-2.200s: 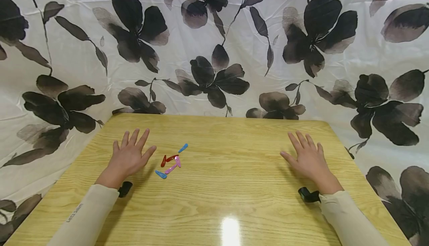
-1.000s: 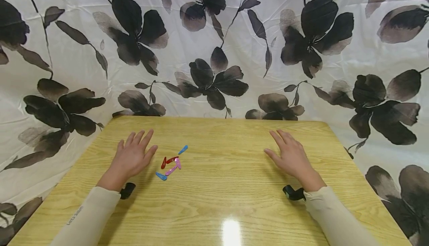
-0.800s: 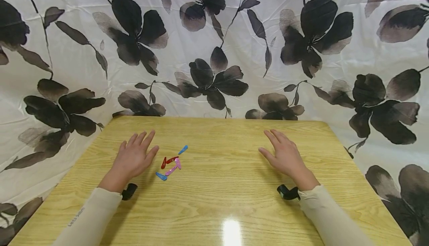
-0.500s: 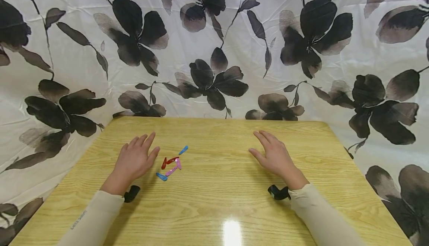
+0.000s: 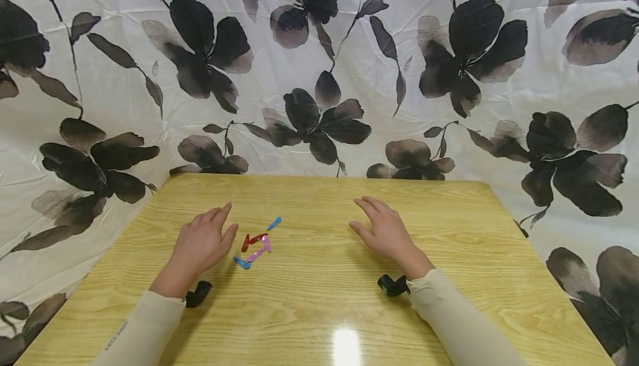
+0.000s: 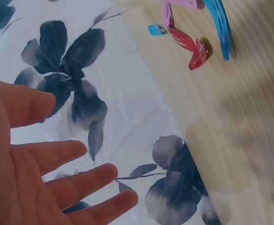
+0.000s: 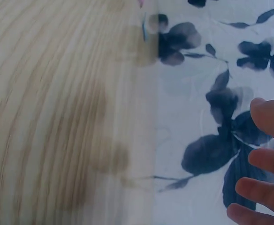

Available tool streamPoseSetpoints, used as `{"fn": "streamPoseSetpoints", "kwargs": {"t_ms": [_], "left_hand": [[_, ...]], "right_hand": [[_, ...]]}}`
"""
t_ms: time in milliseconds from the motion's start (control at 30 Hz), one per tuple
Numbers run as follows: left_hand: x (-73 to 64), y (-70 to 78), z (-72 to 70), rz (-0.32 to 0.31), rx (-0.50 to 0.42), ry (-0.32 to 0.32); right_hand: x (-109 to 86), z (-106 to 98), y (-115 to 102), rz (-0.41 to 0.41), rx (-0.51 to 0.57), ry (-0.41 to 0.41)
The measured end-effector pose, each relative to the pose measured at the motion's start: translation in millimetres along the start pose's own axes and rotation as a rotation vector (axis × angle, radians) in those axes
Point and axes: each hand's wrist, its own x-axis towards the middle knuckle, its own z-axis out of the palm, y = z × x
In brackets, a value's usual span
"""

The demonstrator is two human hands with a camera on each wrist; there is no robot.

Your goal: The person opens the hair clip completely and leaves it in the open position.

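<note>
Several snap hair clips lie in a loose cluster on the table, left of its middle. Two are red, one red clip [image 5: 246, 243] standing left of the other red clip [image 5: 258, 238]. A pink clip [image 5: 256, 254] touches a second pink clip [image 5: 267, 243]. One blue clip [image 5: 274, 223] lies at the far side, another blue clip [image 5: 242, 263] at the near side. My left hand [image 5: 202, 241] hovers just left of the cluster, fingers relaxed and holding nothing. My right hand [image 5: 386, 234] is over the table right of the middle, fingers loosely extended, also holding nothing.
The light wooden table [image 5: 319, 299] ends at a white cloth [image 5: 349, 150] with dark flowers, hung behind and at both sides. A black wrist camera sits on the left wrist [image 5: 198, 294] and another on the right wrist [image 5: 393, 285].
My right hand has moved steadily left toward the table's middle. The left hand has shifted slightly right, its fingers drawing closer together. The clips lie as before.
</note>
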Motion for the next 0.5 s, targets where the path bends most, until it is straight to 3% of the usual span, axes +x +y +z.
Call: {"fn": "streamPoseSetpoints", "kwargs": {"t_ms": [267, 500], "left_hand": [[-3.6, 2.5, 2.7, -0.006, -0.038, -0.013], [-3.9, 3.0, 3.8, -0.014, -0.123, -0.08]], "right_hand": [[10.4, 16.1, -17.3, 0.004, 0.056, -0.042], [19.5, 30.5, -33.6, -0.005, 0.111, -0.076]]}}
